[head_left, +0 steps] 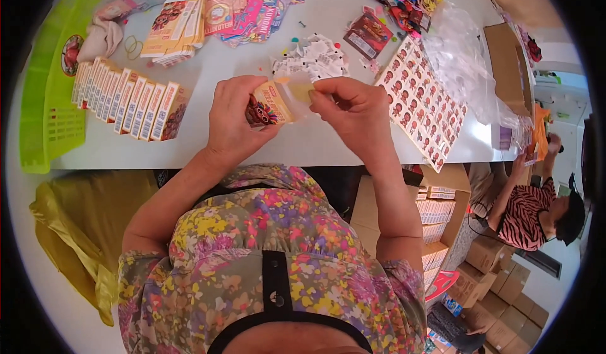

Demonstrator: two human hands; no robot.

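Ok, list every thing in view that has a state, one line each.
left hand: shut on small printed packet
small printed packet: held upright over the table, top end open
right hand: pinching clear plastic bag
clear plastic bag: at the packet's top
row of packets: standing side by side on white table
sticker sheet: lying flat
green basket: at the table's left end

L hand (237,117) & R hand (353,111) raised together, fingers pinched, elbows bent.
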